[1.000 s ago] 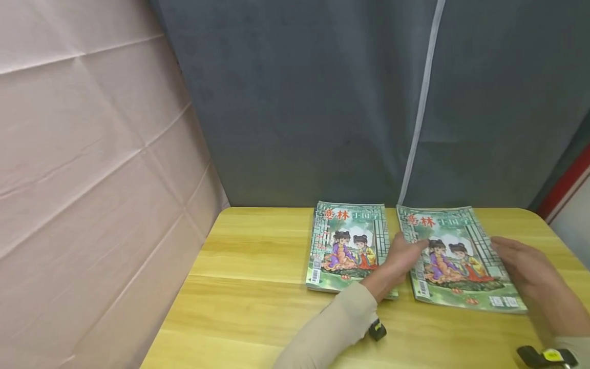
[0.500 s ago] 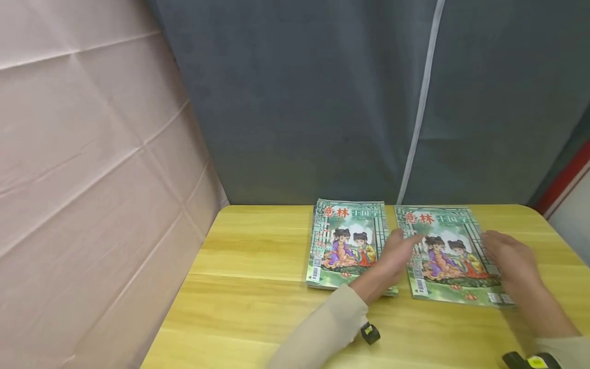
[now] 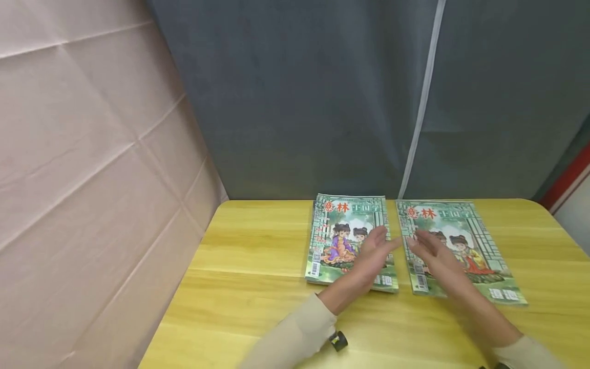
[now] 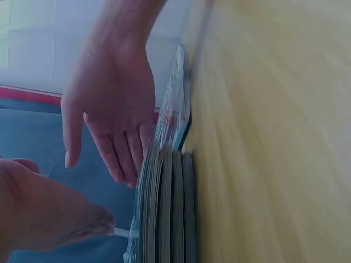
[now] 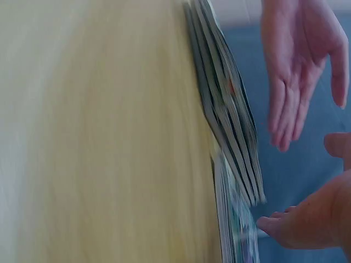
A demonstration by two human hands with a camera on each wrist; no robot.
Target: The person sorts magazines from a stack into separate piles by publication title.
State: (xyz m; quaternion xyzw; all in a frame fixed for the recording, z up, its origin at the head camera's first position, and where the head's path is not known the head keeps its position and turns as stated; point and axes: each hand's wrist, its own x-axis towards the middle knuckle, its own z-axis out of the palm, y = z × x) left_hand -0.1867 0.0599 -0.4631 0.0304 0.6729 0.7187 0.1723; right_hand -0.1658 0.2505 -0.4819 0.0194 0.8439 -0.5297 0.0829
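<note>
Two piles of green magazines lie side by side at the far edge of the table, their covers showing two cartoon children. My left hand hovers above the right side of the left pile, fingers extended and holding nothing. Over the left part of the right pile is my right hand, also with nothing in it. The palms face each other across the gap between the piles. In the left wrist view, the near pile shows several stacked spines or edges; the right hand appears beyond it.
The yellow wood-grain table extends left and in front of the magazines. A dark grey curtain hangs right behind the table's far edge. Pale pink cloth covers the left side, and a red strip shows at right.
Both hands have left the right pile's sides. My left hand has moved left over the left pile, and my right hand has swung left over the right pile's cover.
</note>
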